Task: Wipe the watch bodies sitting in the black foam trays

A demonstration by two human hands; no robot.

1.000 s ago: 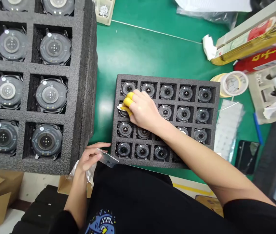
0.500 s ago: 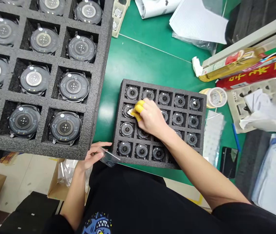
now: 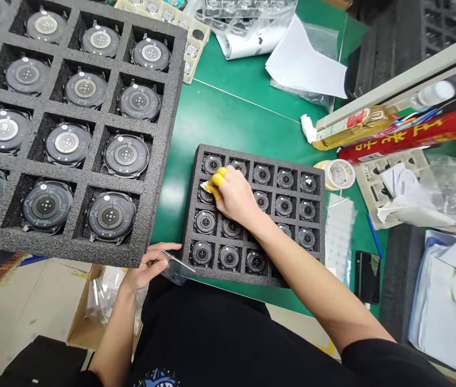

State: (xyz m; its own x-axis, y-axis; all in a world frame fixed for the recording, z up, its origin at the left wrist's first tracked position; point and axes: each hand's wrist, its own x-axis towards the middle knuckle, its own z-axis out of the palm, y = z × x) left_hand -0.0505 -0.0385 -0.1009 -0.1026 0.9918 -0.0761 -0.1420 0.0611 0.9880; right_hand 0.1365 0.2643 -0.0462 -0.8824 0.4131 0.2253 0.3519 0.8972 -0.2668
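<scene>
My right hand (image 3: 238, 198), with yellow finger cots on its fingertips, pinches a small white wipe (image 3: 204, 185). It presses the wipe at a watch case (image 3: 204, 196) in the left column, second row from the back, of a grey foam tray (image 3: 228, 275). Round black watch cases lie back up in the tray's compartments; my hand and forearm hide some. My left hand (image 3: 147, 269) holds a clear plastic piece (image 3: 180, 263) between thumb and fingers, beside the tray's near left corner and under the edge of a larger foam tray.
The larger foam tray (image 3: 162, 140) of watch cases (image 3: 110, 216) stands higher at the left. On the green table (image 3: 244, 121) are paper sheets (image 3: 308, 64), tape rolls (image 3: 340, 174), a bottle (image 3: 352, 129) and a phone (image 3: 368, 277). A carton (image 3: 80, 322) is below left.
The view has shifted slightly, bringing more of the table's far side into sight. My right hand stays at the same watch case with the wipe. My left hand still holds the plastic piece.
</scene>
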